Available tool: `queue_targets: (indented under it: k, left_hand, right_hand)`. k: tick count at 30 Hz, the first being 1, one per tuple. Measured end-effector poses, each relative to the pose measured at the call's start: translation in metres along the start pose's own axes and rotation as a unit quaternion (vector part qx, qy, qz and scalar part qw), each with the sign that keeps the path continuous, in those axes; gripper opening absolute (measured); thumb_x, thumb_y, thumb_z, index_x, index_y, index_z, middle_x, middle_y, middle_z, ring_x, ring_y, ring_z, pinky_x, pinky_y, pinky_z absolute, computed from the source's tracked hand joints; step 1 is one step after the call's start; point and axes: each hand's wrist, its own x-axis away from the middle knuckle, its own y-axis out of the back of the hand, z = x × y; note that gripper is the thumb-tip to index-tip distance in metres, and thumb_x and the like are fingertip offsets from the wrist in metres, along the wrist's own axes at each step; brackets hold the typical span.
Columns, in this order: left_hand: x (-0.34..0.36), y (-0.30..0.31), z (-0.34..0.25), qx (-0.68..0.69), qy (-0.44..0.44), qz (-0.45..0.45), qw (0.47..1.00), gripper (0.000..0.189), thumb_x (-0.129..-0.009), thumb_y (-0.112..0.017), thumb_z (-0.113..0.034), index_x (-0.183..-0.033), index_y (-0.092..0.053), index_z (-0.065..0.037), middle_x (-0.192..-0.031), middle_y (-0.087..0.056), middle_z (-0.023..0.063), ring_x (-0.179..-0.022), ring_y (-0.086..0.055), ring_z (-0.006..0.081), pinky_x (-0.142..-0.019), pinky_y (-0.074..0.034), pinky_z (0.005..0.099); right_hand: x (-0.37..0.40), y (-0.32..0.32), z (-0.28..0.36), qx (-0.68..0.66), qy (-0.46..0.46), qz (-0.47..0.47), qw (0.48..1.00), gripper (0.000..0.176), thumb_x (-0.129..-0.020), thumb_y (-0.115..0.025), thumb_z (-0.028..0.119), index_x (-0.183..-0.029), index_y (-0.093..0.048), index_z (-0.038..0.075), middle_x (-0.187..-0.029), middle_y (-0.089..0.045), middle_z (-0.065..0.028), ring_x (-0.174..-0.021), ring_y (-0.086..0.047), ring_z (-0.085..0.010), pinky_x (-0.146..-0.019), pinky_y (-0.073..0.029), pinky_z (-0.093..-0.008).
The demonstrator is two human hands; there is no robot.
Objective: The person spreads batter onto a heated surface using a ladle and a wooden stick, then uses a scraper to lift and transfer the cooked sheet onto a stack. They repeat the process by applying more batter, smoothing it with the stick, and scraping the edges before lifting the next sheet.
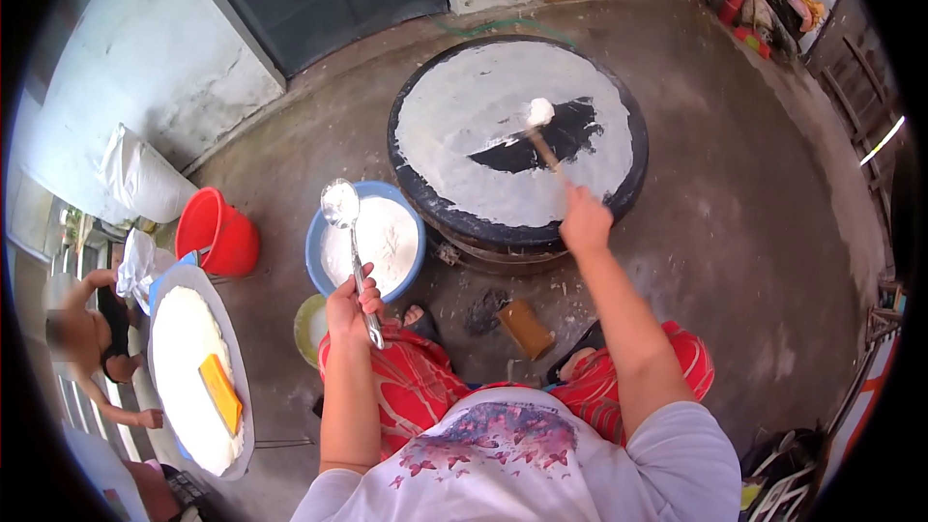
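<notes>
A: Hands first. Right hand (586, 220) is closed on the wooden handle of the spreader (539, 126), arm stretched out. Its white-coated head rests on the round griddle (633, 188). Left hand (350, 307) is closed on the stem of a metal ladle (340, 204), bowl up, over the blue basin (314, 251) of white batter. The hands are well apart.

B: Coverage?

A: The batter layer (464, 116) covers most of the plate. One dark bare patch (565, 135) lies just right of centre, beside the spreader head.

B: Judgement on technique?

A: Sweep the head flat and light through the bare patch, in one arc overlapping the wet edge, so the film comes out even and does not tear. Avoid going back over parts that look set. Hold the ladle level over the basin so drips fall in it, not on the floor.

B: Surroundings?

A: A red bucket (220, 232) stands left of the basin. A round tray (242, 396) at far left carries a white stack with a yellow scraper (220, 391) on it. Another person sits beside it.

B: Writing, brands?

A: None readable. The shirt has a purple print, with no lettering I can make out.
</notes>
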Motion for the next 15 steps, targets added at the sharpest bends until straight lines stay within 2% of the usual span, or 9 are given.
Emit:
queue_targets:
  k: [2, 4, 6, 7, 8, 10, 12, 15]
  left_hand:
    - [-0.001, 0.002, 0.000, -0.002, 0.007, 0.008, 1.000, 0.028, -0.091, -0.031, -0.018, -0.106, -0.043, 0.003, -0.071, -0.043, 0.0054, -0.049, -0.035, 0.0096, -0.039, -0.030, 0.0202]
    - [-0.003, 0.004, -0.001, 0.003, 0.009, 0.009, 1.000, 0.028, -0.091, -0.031, -0.018, -0.106, -0.043, 0.003, -0.071, -0.043, 0.0053, -0.049, -0.035, 0.0095, -0.039, -0.030, 0.0202]
    - [-0.002, 0.003, -0.001, 0.005, 0.011, 0.010, 1.000, 0.028, -0.091, -0.031, -0.018, -0.106, -0.043, 0.003, -0.071, -0.043, 0.0052, -0.049, -0.035, 0.0092, -0.039, -0.030, 0.0201]
    - [-0.002, 0.002, -0.001, 0.007, 0.007, 0.004, 1.000, 0.028, -0.091, -0.031, -0.018, -0.105, -0.043, 0.003, -0.071, -0.043, 0.0051, -0.049, -0.035, 0.0091, -0.039, -0.030, 0.0200]
    - [-0.003, 0.000, -0.001, 0.010, 0.002, -0.001, 1.000, 0.028, -0.091, -0.031, -0.018, -0.105, -0.043, 0.003, -0.071, -0.043, 0.0051, -0.049, -0.035, 0.0090, -0.039, -0.030, 0.0199]
    - [-0.002, -0.005, 0.001, -0.002, -0.005, -0.009, 1.000, 0.028, -0.091, -0.032, -0.018, -0.105, -0.045, 0.003, -0.069, -0.043, 0.0036, -0.048, -0.035, 0.0079, -0.038, -0.030, 0.0189]
    - [-0.001, -0.003, 0.002, -0.016, -0.009, -0.022, 1.000, 0.028, -0.091, -0.033, -0.018, -0.104, -0.046, 0.003, -0.066, -0.042, 0.0021, -0.046, -0.035, 0.0068, -0.037, -0.030, 0.0179]
    - [-0.005, 0.002, -0.002, -0.001, 0.018, 0.004, 1.000, 0.028, -0.091, -0.032, -0.018, -0.107, -0.043, 0.003, -0.071, -0.043, 0.0051, -0.049, -0.035, 0.0091, -0.038, -0.030, 0.0201]
  right_hand:
    - [-0.016, 0.004, -0.023, 0.060, -0.089, -0.020, 0.994, 0.041, -0.066, -0.056, 0.008, -0.106, -0.052, 0.010, -0.084, -0.055, -0.0102, -0.068, -0.058, -0.0281, -0.062, -0.048, -0.0385]
    - [-0.018, 0.012, -0.027, 0.031, -0.111, -0.015, 0.993, 0.040, -0.067, -0.055, 0.009, -0.107, -0.051, 0.009, -0.087, -0.055, -0.0114, -0.072, -0.058, -0.0307, -0.065, -0.048, -0.0410]
    - [-0.009, 0.012, -0.011, -0.088, -0.196, -0.018, 0.976, 0.041, -0.068, -0.054, 0.009, -0.108, -0.050, 0.007, -0.090, -0.055, -0.0131, -0.077, -0.058, -0.0333, -0.069, -0.047, -0.0428]
    - [-0.002, 0.018, 0.003, -0.088, -0.211, 0.027, 0.973, 0.041, -0.068, -0.053, 0.009, -0.109, -0.049, 0.007, -0.093, -0.055, -0.0146, -0.083, -0.058, -0.0345, -0.072, -0.047, -0.0432]
    - [0.010, 0.015, 0.010, -0.086, -0.132, 0.004, 0.988, 0.041, -0.067, -0.053, 0.009, -0.109, -0.050, 0.007, -0.090, -0.055, -0.0135, -0.080, -0.058, -0.0323, -0.069, -0.047, -0.0419]
    - [0.016, 0.005, -0.002, -0.030, -0.038, -0.005, 0.999, 0.040, -0.068, -0.053, 0.008, -0.108, -0.050, 0.008, -0.086, -0.054, -0.0113, -0.076, -0.058, -0.0303, -0.064, -0.048, -0.0397]
    - [0.004, 0.001, -0.029, 0.061, -0.091, -0.020, 0.994, 0.039, -0.068, -0.052, 0.006, -0.108, -0.051, 0.009, -0.084, -0.054, -0.0094, -0.072, -0.058, -0.0287, -0.061, -0.047, -0.0381]
    - [-0.007, 0.018, -0.052, 0.070, -0.143, -0.017, 0.987, 0.038, -0.070, -0.051, 0.006, -0.108, -0.051, 0.009, -0.087, -0.053, -0.0109, -0.076, -0.058, -0.0293, -0.062, -0.048, -0.0395]
